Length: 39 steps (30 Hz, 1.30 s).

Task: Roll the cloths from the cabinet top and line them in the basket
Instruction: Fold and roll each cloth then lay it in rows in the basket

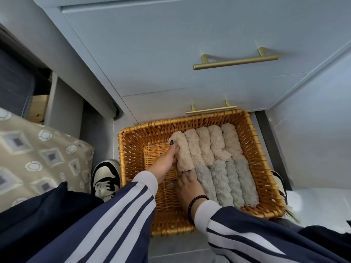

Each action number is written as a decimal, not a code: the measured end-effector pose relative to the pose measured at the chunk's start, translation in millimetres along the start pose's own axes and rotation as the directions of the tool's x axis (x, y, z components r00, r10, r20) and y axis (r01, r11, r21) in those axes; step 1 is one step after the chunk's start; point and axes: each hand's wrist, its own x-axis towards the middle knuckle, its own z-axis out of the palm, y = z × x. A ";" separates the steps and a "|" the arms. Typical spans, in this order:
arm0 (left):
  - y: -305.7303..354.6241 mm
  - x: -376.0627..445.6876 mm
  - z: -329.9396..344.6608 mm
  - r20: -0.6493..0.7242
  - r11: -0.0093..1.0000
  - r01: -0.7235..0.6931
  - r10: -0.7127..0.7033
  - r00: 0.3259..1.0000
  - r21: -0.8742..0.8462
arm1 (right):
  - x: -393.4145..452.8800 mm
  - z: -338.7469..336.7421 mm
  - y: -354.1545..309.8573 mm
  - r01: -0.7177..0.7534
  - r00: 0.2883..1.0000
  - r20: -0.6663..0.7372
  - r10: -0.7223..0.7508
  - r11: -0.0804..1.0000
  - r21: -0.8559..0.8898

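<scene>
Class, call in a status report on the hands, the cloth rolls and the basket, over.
Left hand grips leftmost beige roll. Right hand rests by grey rolls. Wicker basket partly lined, left side bare. Nothing in the way.

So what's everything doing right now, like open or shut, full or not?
Basket: on the floor, partly filled, left side bare.
Beige rolls: five, lined up in the far row.
Grey rolls: lined up in the near row.
Left hand: holds the leftmost beige roll.
Right hand: fingers on a grey roll; grip unclear.
Drawers: both shut.
</scene>
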 end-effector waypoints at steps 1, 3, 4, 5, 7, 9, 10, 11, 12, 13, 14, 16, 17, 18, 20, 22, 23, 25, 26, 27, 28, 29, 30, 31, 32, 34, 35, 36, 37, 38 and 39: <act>-0.4 -0.3 -0.6 -0.007 1.000 0.011 -0.011 1.000 0.011 | -1.0 0.4 0.9 -0.001 1.000 0.001 0.001 1.000 0.014; -4.1 2.5 -3.7 -0.023 0.999 0.042 -0.041 0.999 0.032 | -5.4 2.8 5.6 0.020 0.999 -0.037 -0.017 0.997 0.069; -5.1 2.2 -5.3 -0.030 0.998 0.052 -0.051 0.998 0.037 | -9.0 4.6 9.5 0.046 0.996 -0.085 -0.036 0.991 0.124; -5.8 0.3 -6.6 -0.040 0.998 0.054 -0.053 0.998 0.041 | -11.8 7.3 13.3 0.090 0.986 -0.155 -0.058 0.973 0.212; -5.0 -7.3 -6.9 -0.070 0.998 0.047 -0.044 0.997 0.043 | -22.4 11.1 22.8 0.204 0.915 -0.403 -0.011 0.875 0.440; -4.4 -18.0 -4.9 -0.107 0.998 0.049 -0.044 0.993 0.038 | -35.0 16.7 36.2 0.208 0.815 -0.516 0.262 0.700 0.683; -5.0 -22.9 -3.4 -0.119 0.997 0.059 -0.053 0.991 0.041 | -41.7 18.7 43.9 0.177 0.801 -0.468 0.374 0.599 0.781; -5.6 -29.3 -2.1 -0.128 0.996 0.068 -0.061 0.990 0.050 | -48.8 19.9 50.8 0.123 0.794 -0.399 0.459 0.520 0.845; -6.5 -35.0 -0.5 -0.127 0.995 0.077 -0.069 0.990 0.061 | -54.9 20.9 57.0 0.075 0.799 -0.320 0.508 0.444 0.893; -6.2 -43.1 1.8 -0.123 0.994 0.083 -0.073 0.990 0.073 | -63.0 19.5 63.0 0.043 0.798 -0.267 0.540 0.391 0.919; -6.3 -49.2 3.9 -0.120 0.993 0.086 -0.076 0.990 0.080 | -67.5 20.1 68.0 0.029 0.790 -0.242 0.563 0.360 0.932; -4.6 -60.4 8.4 -0.107 0.992 0.082 -0.072 0.992 0.096 | -79.4 14.8 75.6 0.010 0.768 -0.209 0.606 0.315 0.949; -2.1 -68.9 11.3 -0.098 0.992 0.075 -0.064 0.993 0.105 | -88.7 9.6 78.3 0.013 0.756 -0.207 0.621 0.301 0.953; 0.4 -75.3 13.0 -0.090 0.991 0.068 -0.058 0.994 0.114 | -94.3 5.0 81.0 0.022 0.746 -0.208 0.633 0.288 0.957; 10.3 -94.0 16.6 -0.083 0.988 0.030 -0.018 0.996 0.149 | -112.8 -10.7 87.7 0.038 0.734 -0.206 0.647 0.265 0.964; 22.5 -112.0 18.5 -0.078 0.982 -0.004 0.019 0.997 0.187 | -128.5 -27.3 95.2 0.039 0.737 -0.210 0.643 0.269 0.962; 29.6 -123.3 19.3 -0.073 0.978 -0.029 0.045 0.996 0.206 | -137.8 -36.5 98.7 0.037 0.724 -0.235 0.648 0.304 0.952; 43.5 -144.3 20.4 -0.070 0.969 -0.085 0.104 0.992 0.232 | -155.3 -53.3 106.1 0.060 0.687 -0.301 0.662 0.361 0.931; 49.8 -153.6 20.9 -0.071 0.965 -0.112 0.133 0.989 0.238 | -164.4 -61.2 109.5 0.078 0.683 -0.318 0.658 0.367 0.927; 56.6 -164.7 21.7 -0.073 0.956 -0.143 0.167 0.983 0.254 | -176.4 -69.7 112.4 0.093 0.678 -0.333 0.655 0.372 0.923; 63.1 -175.4 22.8 -0.070 0.946 -0.171 0.197 0.978 0.277 | -188.8 -77.8 115.5 0.106 0.670 -0.344 0.658 0.374 0.921; 68.9 -184.0 24.1 -0.064 0.935 -0.191 0.219 0.974 0.298 | -198.5 -83.5 119.2 0.116 0.661 -0.348 0.665 0.367 0.923; 74.2 -194.8 25.6 -0.061 0.924 -0.215 0.246 0.967 0.315 | -211.3 -90.0 122.0 0.128 0.646 -0.355 0.675 0.363 0.923; 79.5 -206.4 27.3 -0.060 0.916 -0.241 0.274 0.960 0.321 | -223.8 -95.6 123.9 0.138 0.636 -0.361 0.682 0.360 0.923; 83.7 -215.7 28.7 -0.060 0.909 -0.262 0.297 0.953 0.325 | -233.6 -99.7 125.3 0.142 0.621 -0.368 0.692 0.362 0.921; 93.2 -238.4 31.2 -0.051 0.892 -0.312 0.346 0.937 0.327 | -254.4 -110.3 126.7 0.153 0.570 -0.394 0.721 0.377 0.913; 97.2 -248.5 32.5 -0.045 0.885 -0.334 0.367 0.929 0.325 | -262.9 -115.1 127.1 0.167 0.541 -0.402 0.739 0.374 0.912; 101.2 -260.6 33.7 -0.046 0.876 -0.361 0.395 0.918 0.321 | -273.1 -121.3 126.4 0.185 0.516 -0.408 0.753 0.366 0.912; 104.2 -270.1 34.9 -0.052 0.870 -0.385 0.419 0.906 0.309 | -280.3 -125.3 125.6 0.208 0.501 -0.406 0.764 0.349 0.914; 108.5 -282.1 35.9 -0.060 0.861 -0.416 0.450 0.891 0.291 | -289.4 -131.1 125.3 0.234 0.480 -0.412 0.774 0.340 0.911; 112.9 -292.1 37.1 -0.064 0.855 -0.446 0.477 0.877 0.267 | -296.8 -136.3 124.7 0.258 0.467 -0.417 0.780 0.330 0.908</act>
